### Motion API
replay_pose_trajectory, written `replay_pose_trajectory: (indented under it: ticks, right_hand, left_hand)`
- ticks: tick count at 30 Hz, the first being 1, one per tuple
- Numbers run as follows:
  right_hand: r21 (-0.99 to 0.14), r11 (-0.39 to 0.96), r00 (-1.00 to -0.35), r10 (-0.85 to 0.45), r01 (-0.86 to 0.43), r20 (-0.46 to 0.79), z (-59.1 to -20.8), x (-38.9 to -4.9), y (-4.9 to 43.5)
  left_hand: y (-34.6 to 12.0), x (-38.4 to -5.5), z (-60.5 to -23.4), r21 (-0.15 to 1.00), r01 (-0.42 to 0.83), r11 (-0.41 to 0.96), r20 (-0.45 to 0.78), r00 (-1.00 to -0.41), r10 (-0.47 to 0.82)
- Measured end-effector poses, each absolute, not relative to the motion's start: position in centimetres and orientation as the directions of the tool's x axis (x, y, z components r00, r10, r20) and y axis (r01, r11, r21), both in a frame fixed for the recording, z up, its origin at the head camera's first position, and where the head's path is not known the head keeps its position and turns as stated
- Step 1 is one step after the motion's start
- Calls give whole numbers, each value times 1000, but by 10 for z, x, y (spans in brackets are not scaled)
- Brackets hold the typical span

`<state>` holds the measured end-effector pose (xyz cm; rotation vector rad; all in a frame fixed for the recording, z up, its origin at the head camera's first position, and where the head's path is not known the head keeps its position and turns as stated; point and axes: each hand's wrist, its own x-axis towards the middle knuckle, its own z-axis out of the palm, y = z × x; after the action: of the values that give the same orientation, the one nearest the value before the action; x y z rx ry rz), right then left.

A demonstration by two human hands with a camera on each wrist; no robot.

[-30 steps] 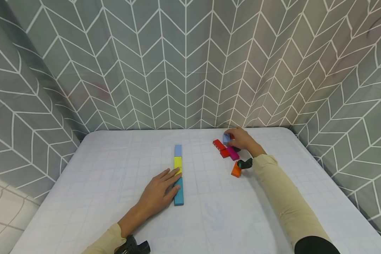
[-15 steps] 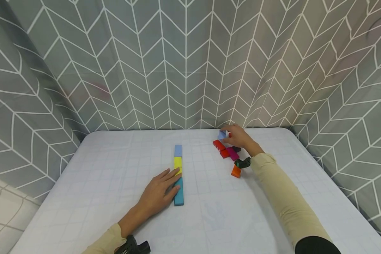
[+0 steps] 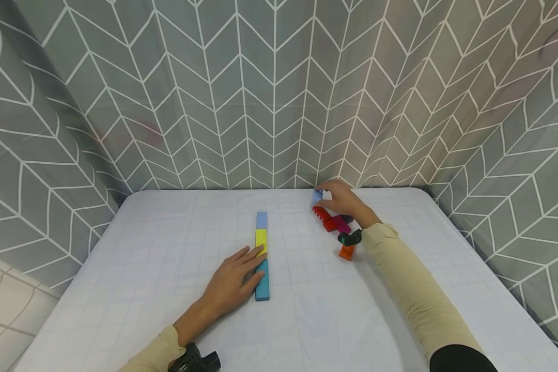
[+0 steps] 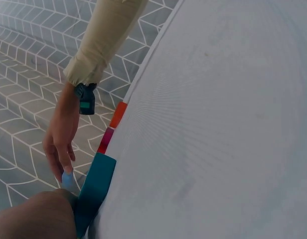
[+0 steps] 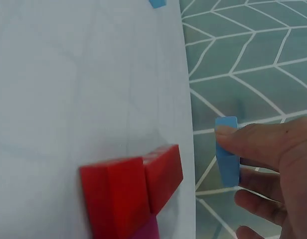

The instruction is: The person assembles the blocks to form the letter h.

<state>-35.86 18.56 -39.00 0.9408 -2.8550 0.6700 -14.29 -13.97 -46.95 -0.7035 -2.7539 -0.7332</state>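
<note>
My right hand [image 3: 343, 200] pinches a light blue block [image 5: 228, 169] between thumb and fingers, above the far edge of the table in the head view. Just below it are two red blocks [image 3: 322, 213], a magenta block [image 3: 341, 223] and a dark block [image 3: 347, 218], bunched together. My left hand [image 3: 232, 283] rests palm down along a straight row at the table's middle, its fingers extended. That row runs from a teal block [image 3: 262, 290] through a yellow block [image 3: 260, 236] to another light blue block [image 3: 261, 220]. Fingertips cover part of the yellow one; the thumb lies on the teal one.
An orange block [image 3: 346, 252] lies nearer than the bunch, partly behind the right wrist's camera [image 3: 350, 238]. The white table [image 3: 167, 232] ends at a grey curtain [image 3: 242, 103] with white chevron lines.
My right hand has moved left with the light blue block, from above the dark block to beyond the red ones. My left hand and the row have stayed put.
</note>
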Motion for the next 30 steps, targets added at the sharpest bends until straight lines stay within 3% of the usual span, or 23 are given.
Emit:
replay_pose_trajectory:
  ticks: [20,30]
  right_hand:
    - [-480,582,-732,-644,-656,220,-387,-362,142]
    - [-425,565,-691,-679,-707,248,-391,-364,116]
  left_hand:
    - [-140,-143,-470,417,523,743,347,-847,402]
    - [-141,-144,-470,424,501,754,316,-862,396]
